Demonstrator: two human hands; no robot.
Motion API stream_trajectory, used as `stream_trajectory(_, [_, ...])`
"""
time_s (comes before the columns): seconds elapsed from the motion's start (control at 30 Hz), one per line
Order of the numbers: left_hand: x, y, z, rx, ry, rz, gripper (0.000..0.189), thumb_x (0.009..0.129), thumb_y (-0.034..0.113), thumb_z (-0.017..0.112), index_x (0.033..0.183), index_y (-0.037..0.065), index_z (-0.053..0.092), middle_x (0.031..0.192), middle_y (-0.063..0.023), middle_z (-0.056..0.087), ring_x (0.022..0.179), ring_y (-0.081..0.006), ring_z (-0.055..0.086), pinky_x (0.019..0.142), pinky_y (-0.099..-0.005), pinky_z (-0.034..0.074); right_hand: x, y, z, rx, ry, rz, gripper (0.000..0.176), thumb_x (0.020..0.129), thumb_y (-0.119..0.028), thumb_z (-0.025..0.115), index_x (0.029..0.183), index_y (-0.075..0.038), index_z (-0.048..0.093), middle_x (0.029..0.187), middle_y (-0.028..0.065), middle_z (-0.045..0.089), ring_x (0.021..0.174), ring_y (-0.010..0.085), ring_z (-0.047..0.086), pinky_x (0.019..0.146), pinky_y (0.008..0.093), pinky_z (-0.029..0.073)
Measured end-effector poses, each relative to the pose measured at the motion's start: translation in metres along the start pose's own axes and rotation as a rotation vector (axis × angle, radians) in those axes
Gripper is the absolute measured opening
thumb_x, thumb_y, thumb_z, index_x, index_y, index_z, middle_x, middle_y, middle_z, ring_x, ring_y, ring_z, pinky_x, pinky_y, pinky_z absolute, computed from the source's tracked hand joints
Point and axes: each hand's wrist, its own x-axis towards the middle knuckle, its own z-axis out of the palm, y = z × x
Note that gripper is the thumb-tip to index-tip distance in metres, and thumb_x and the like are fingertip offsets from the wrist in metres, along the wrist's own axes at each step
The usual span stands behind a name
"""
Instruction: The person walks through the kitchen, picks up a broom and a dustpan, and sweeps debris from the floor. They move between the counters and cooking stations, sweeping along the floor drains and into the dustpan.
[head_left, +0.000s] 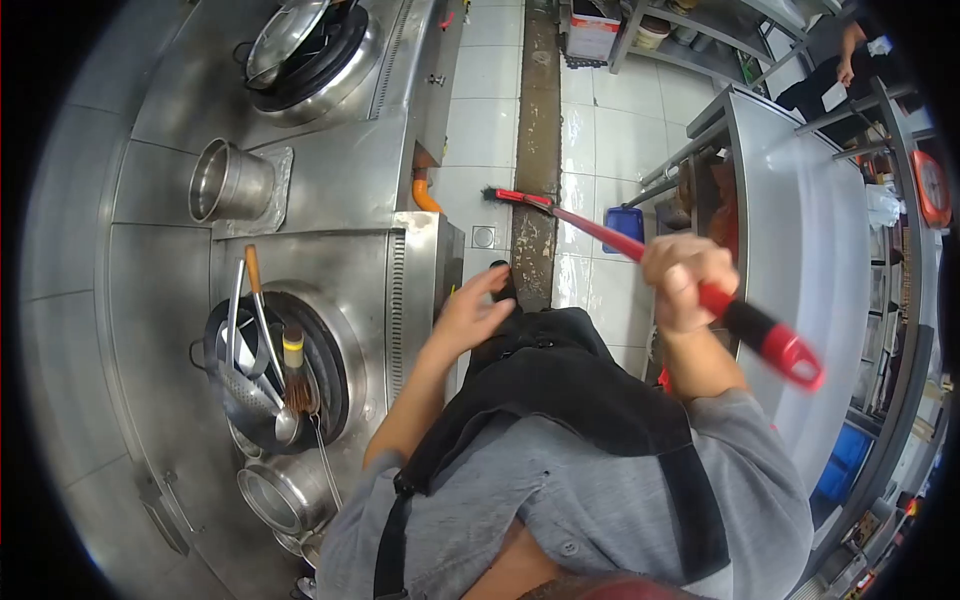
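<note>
A red-handled brush (625, 243) with a black grip slants across the view, its dark bristles at the far end over the floor channel (537, 120). My right hand (688, 280) is wrapped round the handle near its black grip. My left hand (475, 308) is off the brush, fingers apart and holding nothing, beside the edge of the steel stove counter (425, 235). The brush head is above or against the edge of the channel; contact cannot be made out.
On the left, the stove holds a wok with ladles (250, 375), a steel pot (232, 182) and another wok (300, 60). A steel table (800, 200) stands to the right. A blue dustpan (623, 228) lies on the floor. Another person (850, 75) is at the upper right.
</note>
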Motion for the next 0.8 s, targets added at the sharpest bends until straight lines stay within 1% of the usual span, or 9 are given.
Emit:
stream_trajectory(0.03, [0.037, -0.013, 0.013, 0.229, -0.025, 0.174, 0.060, 0.080, 0.014, 0.066, 0.133, 0.003, 0.040, 0.132, -0.0171, 0.044, 0.118, -0.0268, 0.049, 0.087, -0.0352, 0.048, 0.002, 0.006, 0.008, 0.003, -0.020, 0.003, 0.027, 0.083, -0.008, 0.053, 0.062, -0.006, 0.037, 0.044, 0.0013, 0.037, 0.032, 0.0137, 0.036, 0.032, 0.0289, 0.032])
stream_trajectory(0.13, [0.138, -0.023, 0.049, 0.221, -0.045, 0.379, 0.072, 0.074, 0.014, 0.067, 0.137, 0.008, 0.033, 0.140, -0.0198, 0.029, 0.129, -0.0376, 0.032, 0.104, -0.0383, 0.033, 0.014, 0.021, 0.021, -0.023, -0.033, 0.000, 0.027, 0.083, -0.009, 0.054, 0.063, -0.004, 0.038, 0.044, 0.0026, 0.039, 0.031, 0.0145, 0.038, 0.032, 0.0299, 0.035])
stream_trajectory(0.17, [0.167, -0.031, 0.059, 0.257, 0.137, 0.481, 0.043, 0.075, 0.014, 0.066, 0.116, 0.006, 0.054, 0.121, -0.0203, 0.049, 0.114, -0.0363, 0.048, 0.093, -0.0408, 0.042, 0.018, 0.025, 0.024, -0.006, -0.050, -0.001, 0.027, 0.083, -0.010, 0.054, 0.063, -0.004, 0.038, 0.044, 0.0028, 0.039, 0.032, 0.0149, 0.038, 0.032, 0.0298, 0.035])
stream_trajectory(0.2, [0.194, -0.041, 0.058, 0.244, 0.136, 0.484, 0.043, 0.075, 0.014, 0.066, 0.116, 0.006, 0.054, 0.121, -0.0203, 0.049, 0.114, -0.0363, 0.048, 0.093, -0.0408, 0.042, 0.022, 0.029, 0.025, 0.012, -0.067, 0.001, 0.026, 0.084, -0.010, 0.054, 0.063, -0.004, 0.038, 0.044, 0.0030, 0.039, 0.032, 0.0153, 0.037, 0.033, 0.0298, 0.036])
stream_trajectory(0.27, [0.245, -0.056, 0.054, 0.399, -0.276, 0.366, 0.019, 0.076, 0.020, 0.065, 0.080, 0.002, 0.059, 0.087, -0.0205, 0.058, 0.085, -0.0374, 0.058, 0.074, -0.0442, 0.047, 0.040, 0.034, 0.027, 0.071, -0.189, 0.068, 0.020, 0.078, 0.001, 0.056, 0.063, 0.000, 0.042, 0.048, 0.0050, 0.041, 0.035, 0.0181, 0.041, 0.035, 0.0302, 0.036])
stream_trajectory(0.3, [0.257, -0.062, 0.056, 0.389, -0.280, 0.363, 0.019, 0.076, 0.020, 0.065, 0.080, 0.002, 0.059, 0.087, -0.0205, 0.058, 0.085, -0.0374, 0.058, 0.074, -0.0442, 0.047, 0.043, 0.046, 0.028, 0.076, -0.148, 0.059, 0.018, 0.075, 0.004, 0.056, 0.063, 0.001, 0.044, 0.048, 0.0056, 0.042, 0.036, 0.0184, 0.042, 0.036, 0.0306, 0.037])
stream_trajectory(0.37, [0.280, -0.069, 0.054, 0.319, -0.004, 0.493, 0.027, 0.078, 0.019, 0.062, 0.061, 0.001, 0.051, 0.067, -0.0180, 0.056, 0.067, -0.0376, 0.056, 0.065, -0.0470, 0.046, 0.054, 0.066, 0.026, 0.055, -0.214, 0.079, 0.020, 0.072, 0.006, 0.058, 0.060, 0.000, 0.043, 0.048, 0.0057, 0.042, 0.037, 0.0197, 0.042, 0.037, 0.0311, 0.038])
stream_trajectory(0.57, [0.379, -0.070, 0.045, 0.359, 0.062, 0.483, 0.025, 0.081, 0.018, 0.060, 0.064, 0.001, 0.051, 0.067, -0.0163, 0.053, 0.068, -0.0368, 0.055, 0.062, -0.0451, 0.044, 0.089, 0.142, 0.001, -0.040, -0.109, 0.054, 0.023, 0.067, 0.008, 0.058, 0.055, -0.002, 0.041, 0.048, 0.0056, 0.041, 0.037, 0.0201, 0.042, 0.037, 0.0312, 0.036])
stream_trajectory(0.8, [0.470, -0.032, 0.057, 0.307, 0.233, 0.436, 0.022, 0.080, 0.014, 0.059, 0.064, 0.001, 0.051, 0.068, -0.0183, 0.054, 0.069, -0.0375, 0.055, 0.065, -0.0465, 0.045, 0.171, 0.202, -0.078, 0.130, -0.242, 0.074, 0.027, 0.069, 0.007, 0.058, 0.053, -0.003, 0.039, 0.047, 0.0048, 0.039, 0.036, 0.0195, 0.040, 0.036, 0.0296, 0.033])
